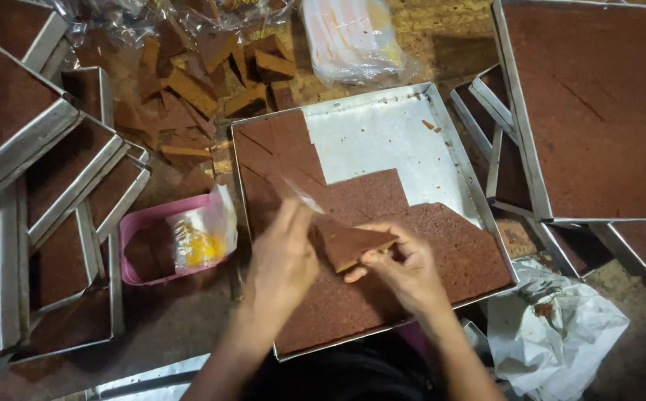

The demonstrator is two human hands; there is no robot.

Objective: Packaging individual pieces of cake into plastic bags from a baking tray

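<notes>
A metal baking tray [390, 130] lies in front of me, partly filled with cut brown cake [442, 252]. My right hand [401, 263] grips one lifted slice of cake [349, 243] over the tray. My left hand [284, 256] holds a thin clear plastic wrapper [302, 197] against that slice's left end. The tray's far right part is bare metal with a few crumbs.
Stacked trays of brown cake [33, 171] fill the left side, and a large tray of cake [598, 104] sits at the right. A pink tub [141, 245] with a bag stands left of my hands. Loose cake pieces [211, 82], plastic bags [352, 41] and crumpled white plastic [553, 327] lie around.
</notes>
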